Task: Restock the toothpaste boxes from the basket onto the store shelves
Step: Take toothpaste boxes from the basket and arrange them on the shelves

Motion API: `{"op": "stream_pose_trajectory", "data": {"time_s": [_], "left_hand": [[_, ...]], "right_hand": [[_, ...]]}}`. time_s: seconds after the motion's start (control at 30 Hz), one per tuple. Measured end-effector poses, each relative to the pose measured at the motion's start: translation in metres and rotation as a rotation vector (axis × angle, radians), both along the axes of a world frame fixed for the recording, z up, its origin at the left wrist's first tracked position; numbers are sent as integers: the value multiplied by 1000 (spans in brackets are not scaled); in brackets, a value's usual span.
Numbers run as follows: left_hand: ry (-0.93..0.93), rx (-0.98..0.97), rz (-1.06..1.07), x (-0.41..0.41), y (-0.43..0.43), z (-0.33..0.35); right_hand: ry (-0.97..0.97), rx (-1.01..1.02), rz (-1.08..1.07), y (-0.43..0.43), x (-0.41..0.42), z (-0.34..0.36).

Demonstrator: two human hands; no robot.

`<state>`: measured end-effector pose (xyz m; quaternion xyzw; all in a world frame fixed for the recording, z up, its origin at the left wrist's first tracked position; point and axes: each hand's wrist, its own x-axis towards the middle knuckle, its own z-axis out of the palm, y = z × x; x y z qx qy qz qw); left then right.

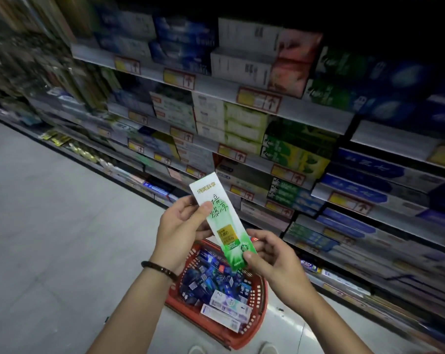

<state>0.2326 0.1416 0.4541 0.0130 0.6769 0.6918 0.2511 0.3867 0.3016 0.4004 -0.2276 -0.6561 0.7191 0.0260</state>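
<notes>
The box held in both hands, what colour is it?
The box is white at the top, fading to green below, with a gold patch; head view.

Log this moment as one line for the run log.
step: box held, not shelved | left hand: grips green-white toothpaste box | right hand: pinches its lower end | red basket: more boxes inside

The far-left shelves (37, 72) blur beyond reading; the toothpaste box (221, 221) hides part of the basket (211, 325).
</notes>
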Motion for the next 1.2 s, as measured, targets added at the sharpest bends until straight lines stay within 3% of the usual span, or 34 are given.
{"op": "stream_pose_trajectory", "data": {"time_s": [0.17,0.53,0.8,1.2], "left_hand": [[-18,83,26,15,16,51],[-99,280,31,66,45,115],[-68,379,-94,89,68,147],[-150,442,-405,109,93,160]], "right_hand": [[62,-100,-140,11,18,56],[169,-101,-441,30,58,121],[252,-204,-502,35,88,151],[343,-155,-841,32,138,170]]}}
